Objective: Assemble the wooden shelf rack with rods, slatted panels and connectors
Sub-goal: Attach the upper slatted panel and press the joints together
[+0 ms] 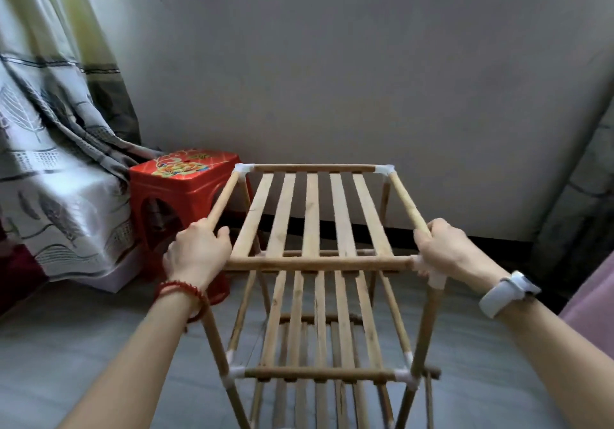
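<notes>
Rack (312, 262): wooden shelf rack standing upright on the grey floor (99, 345), in the middle of the view, close before a pale wall (365, 79); three slatted tiers show one above the other.
Top panel (310, 216): five flat slats running away from the viewer, framed by round rods; white connectors at the corners, the far left one (243, 168) and far right one (385, 169) plainly seen.
Left hand (196, 252): fingers curled round the near end of the left side rod (226, 197) at the top tier; the near left corner connector is covered by this hand.
Right hand (442, 252): gripping the near end of the right side rod (407, 201), fingers wrapped over the near right connector (437, 279).
Wrists: red bead bracelet (181, 290) on the left; white watch (508, 292) on the right, its face turned away.
Middle tier (319, 373): front rod with a white connector at each end; slats partly hidden by the top tier.
Lowest tier: cut off by the bottom edge, feet out of view.
Stool (181, 192): red plastic, left of the rack and just beside it, floral print on the seat; no writing can be made out.
Curtain (50, 146): grey and white leaf pattern, draped at far left, partly over a low surface.
Writing: no readable brand or label on the rack, watch or stool.
Blur: the lower rods and slats are soft, so their joints are hard to tell.
</notes>
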